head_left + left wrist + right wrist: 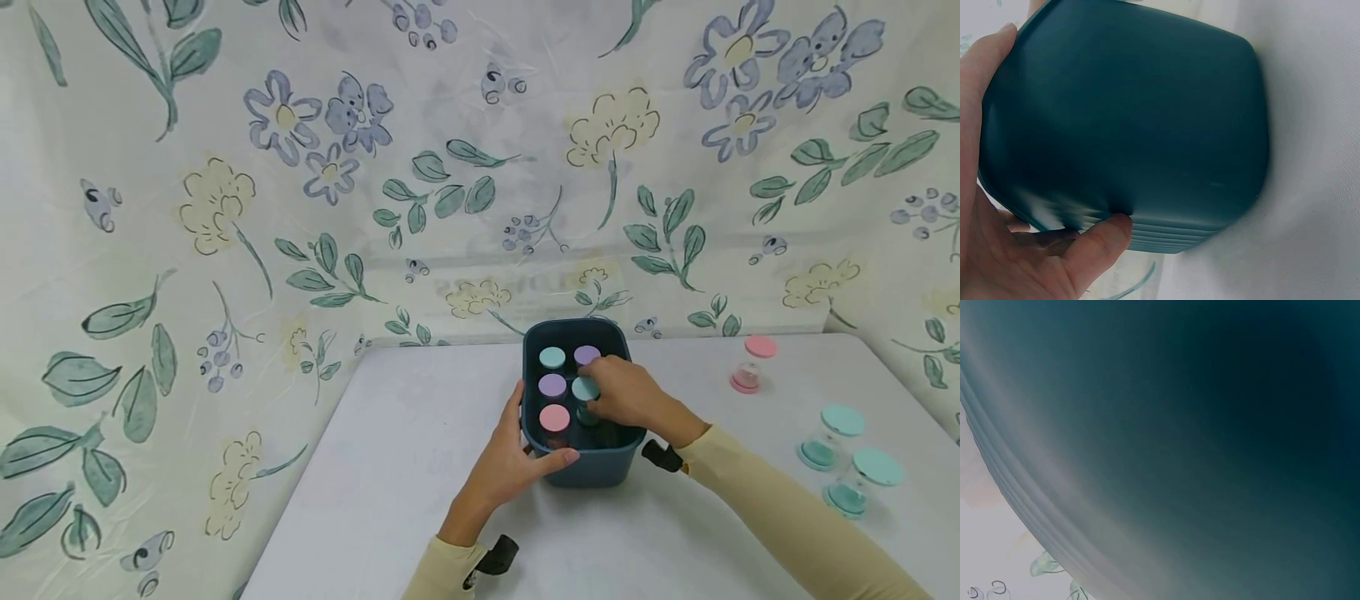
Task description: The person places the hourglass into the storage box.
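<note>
1. Head view: my left hand (504,467) is gripping the dark bin (588,472) on the table (420,433).
2. My right hand (632,392) is pinching a teal-lidded jar (585,388) inside it.
3. Faint lettering (498,285) is showing behind, too blurred to read.

Partly covered by the right hand (628,390): purple lid (587,354), bin's far right; teal-lidded jar (583,388), just nearer. Hidden within the dark teal bin (588,469): base of left-row purple-lidded jar (552,384). Cut off, near edge: left sleeve (444,568), right sleeve (791,529). Cropped in left wrist view: left hand (1025,259). Blurred in right wrist view: bin wall (1147,456).
</note>
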### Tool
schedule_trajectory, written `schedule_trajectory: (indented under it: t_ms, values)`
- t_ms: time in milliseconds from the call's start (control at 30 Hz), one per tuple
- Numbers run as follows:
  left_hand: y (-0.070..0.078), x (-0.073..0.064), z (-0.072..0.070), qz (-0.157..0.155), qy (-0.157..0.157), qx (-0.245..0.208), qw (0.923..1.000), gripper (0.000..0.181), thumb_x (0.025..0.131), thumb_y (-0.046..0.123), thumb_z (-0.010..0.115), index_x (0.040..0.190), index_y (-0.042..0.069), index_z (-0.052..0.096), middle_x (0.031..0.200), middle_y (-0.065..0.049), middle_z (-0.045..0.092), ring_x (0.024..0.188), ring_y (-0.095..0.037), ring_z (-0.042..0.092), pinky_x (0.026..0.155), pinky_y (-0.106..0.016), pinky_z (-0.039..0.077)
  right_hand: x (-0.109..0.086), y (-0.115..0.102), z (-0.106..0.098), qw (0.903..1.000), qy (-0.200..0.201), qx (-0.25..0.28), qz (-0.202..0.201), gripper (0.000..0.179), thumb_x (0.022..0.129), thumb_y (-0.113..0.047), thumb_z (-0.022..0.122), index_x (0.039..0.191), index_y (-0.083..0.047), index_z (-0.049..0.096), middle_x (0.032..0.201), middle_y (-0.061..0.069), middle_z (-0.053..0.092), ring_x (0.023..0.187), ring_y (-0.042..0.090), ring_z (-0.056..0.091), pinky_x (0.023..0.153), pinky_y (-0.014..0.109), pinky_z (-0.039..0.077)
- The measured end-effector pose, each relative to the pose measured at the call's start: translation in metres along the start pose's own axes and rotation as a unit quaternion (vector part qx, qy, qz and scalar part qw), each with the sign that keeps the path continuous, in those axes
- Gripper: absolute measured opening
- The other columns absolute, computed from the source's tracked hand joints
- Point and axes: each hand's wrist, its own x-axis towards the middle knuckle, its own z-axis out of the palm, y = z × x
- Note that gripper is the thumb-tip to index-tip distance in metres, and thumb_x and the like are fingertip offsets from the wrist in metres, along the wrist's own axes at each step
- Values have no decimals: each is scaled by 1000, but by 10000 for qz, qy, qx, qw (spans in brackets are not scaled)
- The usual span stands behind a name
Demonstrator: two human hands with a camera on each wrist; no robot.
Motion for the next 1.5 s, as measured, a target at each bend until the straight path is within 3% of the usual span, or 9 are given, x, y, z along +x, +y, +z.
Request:
schedule_trajectory:
  t_ms: [367,633,833,1067,1200,1333,1433,1500]
  values:
    - [2,1,1,-13,1,99,9999,120,81,59,82,167,26,4,175,2,16,156,-25,33,121,-56,40,-2,2,-1,9999,141,-32,-81,35,86,-15,81,116,0,73,99,10,74,85,20,62,78,42,63]
    - [2,2,1,1,-27,39,10000,122,79,63,81,167,26,5,175,1,17,155,-24,34,120,-55,41,-3,2,0,9999,89,-91,53,39,87,-17,80,121,0,71,104,13,74,89,24,62,80,44,63]
    - [2,1,2,9,-28,95,10000,122,80,63,81,167,25,5,175,1,17,156,-24,34,121,-55,41,-5,5,-3,9989,195,398,-142,31,88,-12,78,115,1,72,100,11,73,86,21,63,82,43,63]
    - [4,-1,0,-47,-18,217,9998,122,80,62,81,167,25,5,175,0,16,157,-26,32,121,-57,40,-12,13,-15,9902,612,1179,-441,42,94,-13,73,130,8,65,124,23,71,111,36,70,98,52,60]
    - [3,-1,-1,-66,15,237,9997,123,79,64,81,167,26,4,175,1,15,158,-26,30,122,-59,38,-17,19,-33,9825,1057,1497,-337,42,97,-15,71,132,6,64,130,23,69,117,39,68,102,54,57]
    - [2,-2,-2,-44,35,150,9999,122,80,60,82,167,26,4,175,2,16,158,-26,30,121,-60,39,-24,27,-54,9731,1432,1804,12,40,100,-18,67,134,3,63,132,23,67,119,39,66,105,56,55]
    - [1,-2,-1,-47,52,134,9999,122,79,60,82,167,26,5,175,2,15,158,-26,29,121,-60,39,-30,38,-67,9643,1697,2025,204,40,102,-21,65,135,2,62,132,24,67,119,40,66,103,53,57]
    - [1,-3,-1,-58,64,157,9998,123,79,62,82,167,26,5,175,2,14,159,-27,29,121,-61,38,-36,48,-74,9582,1873,2137,322,40,103,-23,65,135,1,62,131,24,67,118,39,67,99,38,61]
